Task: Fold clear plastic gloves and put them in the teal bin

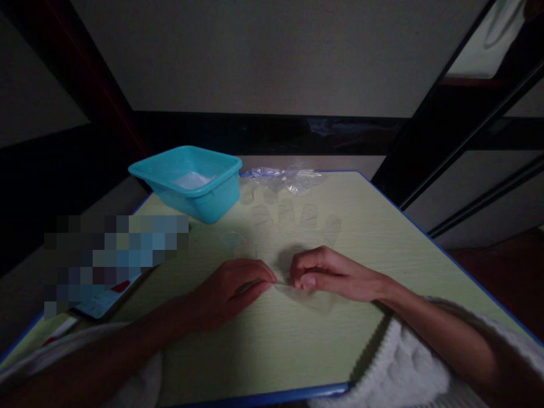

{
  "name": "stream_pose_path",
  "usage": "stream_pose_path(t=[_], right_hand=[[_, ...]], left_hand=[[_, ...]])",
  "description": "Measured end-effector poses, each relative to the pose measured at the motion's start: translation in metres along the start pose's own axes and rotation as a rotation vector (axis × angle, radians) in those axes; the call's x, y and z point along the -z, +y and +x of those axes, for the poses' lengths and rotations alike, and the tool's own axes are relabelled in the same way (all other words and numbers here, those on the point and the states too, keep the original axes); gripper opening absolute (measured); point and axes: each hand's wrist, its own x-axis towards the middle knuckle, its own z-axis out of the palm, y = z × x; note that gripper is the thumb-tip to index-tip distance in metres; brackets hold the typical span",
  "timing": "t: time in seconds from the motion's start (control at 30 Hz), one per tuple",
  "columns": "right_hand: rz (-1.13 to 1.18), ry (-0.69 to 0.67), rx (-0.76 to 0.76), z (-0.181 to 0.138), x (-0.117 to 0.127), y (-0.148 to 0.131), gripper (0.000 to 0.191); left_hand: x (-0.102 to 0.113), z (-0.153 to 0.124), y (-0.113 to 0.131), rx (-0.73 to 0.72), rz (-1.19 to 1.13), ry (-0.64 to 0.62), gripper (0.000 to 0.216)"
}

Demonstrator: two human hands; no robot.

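A clear disposable plastic glove (287, 218) lies on the table with its fingers pointing away from me. Its cuff edge is raised between my hands. My left hand (238, 286) pinches that edge between thumb and fingertips. Close by on the right, my right hand (325, 273) has its fingers curled and thumb pressed in, also gripping the cuff. A thin flap of the film hangs below the right fingers. The film is so see-through that its exact outline is hard to make out.
A turquoise plastic basin (216, 201) with something white inside stands at the back left. Crumpled clear plastic (297, 180) lies along the table's far edge. On the left is a flat device (100, 303), partly blurred out. The pale table (403, 243) has a blue rim; dark-framed panels stand behind it.
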Motion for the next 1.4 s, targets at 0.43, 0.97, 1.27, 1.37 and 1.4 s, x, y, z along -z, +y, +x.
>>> stream_pose_path(t=[0.43,0.97,1.27,1.37,1.4], right_hand=[[-0.514,0.140,0.040,0.003,-0.026,-0.011,0.017],[0.338,0.185,-0.132,0.005,-0.010,-0.007,0.033],[0.395,0.308,-0.231,0.006,-0.009,-0.009,0.023],[0.391,0.305,-0.222,0.006,-0.009,-0.008,0.022],[0.388,0.300,-0.216,0.006,-0.008,-0.008,0.022]], left_hand=[[0.000,-0.002,0.002,0.000,0.042,0.045,0.018],[0.003,0.005,0.001,0.214,-0.025,0.044,0.016],[0.002,0.004,0.001,0.199,-0.052,0.047,0.018],[0.002,0.004,0.002,0.210,-0.046,0.044,0.018],[0.002,0.004,0.002,0.220,-0.043,0.042,0.018]])
